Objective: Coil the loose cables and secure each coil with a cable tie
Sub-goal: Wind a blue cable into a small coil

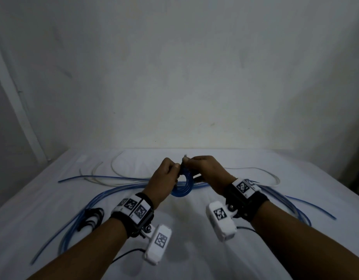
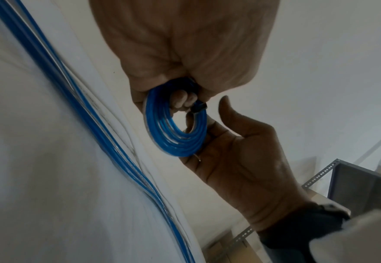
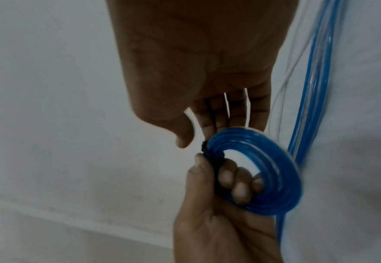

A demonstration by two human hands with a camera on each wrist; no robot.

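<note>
Left hand (image 1: 164, 176) grips one small coil (image 1: 183, 185) of glossy blue cable, fingers curled through its ring, above the white worktop (image 1: 194, 229). Right hand (image 1: 207, 170) pinches the black cable tie (image 3: 209, 154) wrapped around it. Several loose blue cables (image 1: 89, 209) lie below.

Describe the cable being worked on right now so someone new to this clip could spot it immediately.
On the white sheet, look where both hands meet above the middle. Between the left hand and right hand hangs a small blue coil. Unlike the loose blue cables sprawled flat around it, it is wound into a tight ring with a black tie.
</note>
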